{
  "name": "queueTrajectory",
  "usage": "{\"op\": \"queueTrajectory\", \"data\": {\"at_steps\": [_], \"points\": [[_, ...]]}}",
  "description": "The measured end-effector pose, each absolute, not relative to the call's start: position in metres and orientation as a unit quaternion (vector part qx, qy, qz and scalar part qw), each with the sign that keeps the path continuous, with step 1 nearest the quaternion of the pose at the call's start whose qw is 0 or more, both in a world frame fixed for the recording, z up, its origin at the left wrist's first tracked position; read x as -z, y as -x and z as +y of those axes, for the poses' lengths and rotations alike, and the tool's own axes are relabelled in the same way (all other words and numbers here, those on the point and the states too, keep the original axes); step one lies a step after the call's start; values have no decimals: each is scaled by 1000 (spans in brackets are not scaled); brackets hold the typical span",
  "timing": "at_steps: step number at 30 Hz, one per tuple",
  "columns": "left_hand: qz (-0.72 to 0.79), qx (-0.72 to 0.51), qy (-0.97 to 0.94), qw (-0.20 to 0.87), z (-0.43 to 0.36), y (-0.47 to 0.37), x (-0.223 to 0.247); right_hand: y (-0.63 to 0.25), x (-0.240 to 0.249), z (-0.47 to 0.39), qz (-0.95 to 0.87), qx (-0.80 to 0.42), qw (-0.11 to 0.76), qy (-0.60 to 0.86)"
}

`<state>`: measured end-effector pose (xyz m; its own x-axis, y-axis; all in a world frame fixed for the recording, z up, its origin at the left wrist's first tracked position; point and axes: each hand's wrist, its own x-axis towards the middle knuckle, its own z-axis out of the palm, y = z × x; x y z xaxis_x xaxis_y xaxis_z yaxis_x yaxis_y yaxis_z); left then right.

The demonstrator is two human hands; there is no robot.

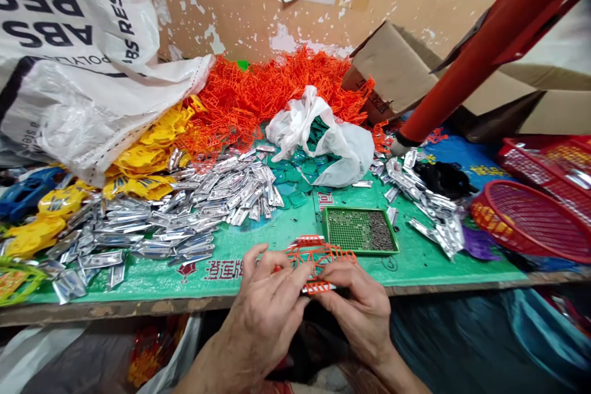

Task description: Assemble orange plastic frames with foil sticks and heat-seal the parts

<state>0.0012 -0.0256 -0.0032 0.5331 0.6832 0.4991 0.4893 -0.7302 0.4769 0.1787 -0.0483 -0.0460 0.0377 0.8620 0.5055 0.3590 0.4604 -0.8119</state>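
An orange openwork plastic frame [323, 252] with silvery-white strips along its sides is held between both hands at the table's front edge. My left hand [270, 295] is closed on its left part, with the index finger reaching over the frame. On the right side, my right hand [357, 301] pinches the frame's near edge between thumb and fingers. Just beyond it lies a green tray [341, 251] holding small dark metal pieces, most heaped at its right end. Silver parts [231, 191] are piled to the left.
Orange frames [268, 86] are heaped against the wall, behind a white plastic bag [351, 148] of teal pieces. Yellow shells [148, 154] and a large white sack [69, 104] stand left. A red pole [480, 49], cardboard box [397, 68] and red baskets [535, 215] occupy the right.
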Motion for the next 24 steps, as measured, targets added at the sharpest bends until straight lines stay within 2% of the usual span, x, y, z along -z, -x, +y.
{"op": "queueTrajectory", "data": {"at_steps": [3,9,16,18,20,22,24], "points": [[336,-309,-874,165,-20,1,-2,-185,35,-39,-688,-293,512,423],[358,-288,-827,325,-13,5,2,-189,22,-23,-713,-399,443,369],[411,-220,-636,615,-5,13,2,-170,20,-15,-681,-425,442,401],[441,-229,-567,657,-2,15,9,-175,16,-11,-688,-392,465,396],[475,-244,-510,674,1,17,18,-192,9,-4,-667,-321,529,415],[503,-264,-476,672,4,17,27,-223,-1,12,-591,-196,620,477],[519,-281,-466,659,6,16,33,-261,-13,37,-494,-37,673,549]]}}
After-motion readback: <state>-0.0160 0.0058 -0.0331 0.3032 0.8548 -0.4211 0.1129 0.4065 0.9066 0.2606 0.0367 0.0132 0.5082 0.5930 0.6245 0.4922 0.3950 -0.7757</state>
